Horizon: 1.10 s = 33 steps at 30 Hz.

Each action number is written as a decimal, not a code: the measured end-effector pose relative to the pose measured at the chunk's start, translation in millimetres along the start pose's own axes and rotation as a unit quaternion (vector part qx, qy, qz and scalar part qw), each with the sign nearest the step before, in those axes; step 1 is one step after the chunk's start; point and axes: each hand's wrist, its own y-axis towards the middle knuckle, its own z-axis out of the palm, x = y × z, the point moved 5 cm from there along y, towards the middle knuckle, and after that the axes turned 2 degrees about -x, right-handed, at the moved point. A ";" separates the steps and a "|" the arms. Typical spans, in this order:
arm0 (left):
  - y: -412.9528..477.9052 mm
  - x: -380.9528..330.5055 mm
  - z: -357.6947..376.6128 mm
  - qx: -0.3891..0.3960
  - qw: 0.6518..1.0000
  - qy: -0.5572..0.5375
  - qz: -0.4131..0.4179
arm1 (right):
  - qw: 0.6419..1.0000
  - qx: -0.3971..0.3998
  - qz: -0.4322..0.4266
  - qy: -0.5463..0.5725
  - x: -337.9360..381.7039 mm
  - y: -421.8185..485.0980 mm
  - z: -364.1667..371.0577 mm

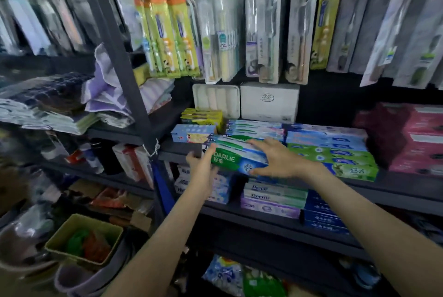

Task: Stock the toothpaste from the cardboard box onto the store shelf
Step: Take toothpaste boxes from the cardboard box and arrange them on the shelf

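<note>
A green and white Darlie toothpaste box [236, 159] lies at the front of the dark store shelf [177, 150], on top of similar boxes. My left hand [202, 165] grips its left end, thumb on the front face. My right hand [275, 157] holds its right part, fingers spread over the top and thumb under the front edge. Rows of blue and green toothpaste boxes [330, 150] fill the shelf to the right. The cardboard box is not in view.
Toothbrush packs [167, 33] hang on pegs above. White cartons [269, 102] stand at the shelf's back. More toothpaste [273, 198] lies on the shelf below. Pink boxes [412, 138] sit at the right. A dark upright post [124, 69] and folded cloths [107, 95] stand left; a green basket [84, 239] sits low.
</note>
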 end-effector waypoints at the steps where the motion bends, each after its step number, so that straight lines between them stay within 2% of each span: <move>1: 15.3 -5.4 -5.8 -0.010 0.998 0.063 0.019 | 1.000 -0.001 0.009 -0.029 -2.1 9.7 0.9; 3: 42.0 -11.2 -11.8 0.018 0.971 0.217 0.101 | 0.998 0.006 0.032 -0.062 -7.2 23.1 2.0; 4: 51.5 -13.1 -11.7 0.049 0.940 0.297 0.160 | 0.996 0.007 0.041 -0.074 -10.6 27.7 2.1; 7: 68.6 -9.6 -3.1 0.141 0.807 0.490 0.298 | 0.991 0.016 0.066 -0.120 -21.3 41.5 2.0; 9: 72.1 -4.7 3.6 0.179 0.740 0.554 0.336 | 0.988 0.028 0.075 -0.135 -28.0 47.2 1.8; 12: 85.0 3.4 14.5 0.207 0.686 0.607 0.344 | 0.982 0.045 0.091 -0.161 -37.0 54.7 6.2; 13: 88.8 5.4 18.8 0.209 0.678 0.617 0.340 | 0.979 0.045 0.098 -0.172 -39.4 55.0 8.0; 15: 94.2 9.1 26.5 0.212 0.685 0.614 0.329 | 0.976 0.028 0.105 -0.190 -44.0 53.8 11.2; 17: 95.2 11.5 32.6 0.213 0.692 0.600 0.339 | 0.974 0.013 0.106 -0.198 -47.5 52.1 13.5; 22: 102.3 13.4 40.2 0.201 0.685 0.599 0.363 | 0.973 0.018 0.107 -0.206 -50.8 54.4 14.6; 26: 95.9 8.4 43.6 0.168 0.653 0.630 0.386 | 0.970 -0.003 0.105 -0.218 -45.7 54.3 15.1; 28: 78.6 6.2 49.9 0.151 0.641 0.625 0.420 | 0.969 -0.038 0.104 -0.223 -39.9 42.7 11.4; 30: 49.9 6.6 62.7 0.152 0.644 0.599 0.452 | 0.966 -0.086 0.103 -0.220 -29.8 19.8 1.3; 33: -11.8 17.1 96.1 0.200 0.648 0.560 0.475 | 0.955 -0.187 0.074 -0.220 -18.3 -37.4 -20.9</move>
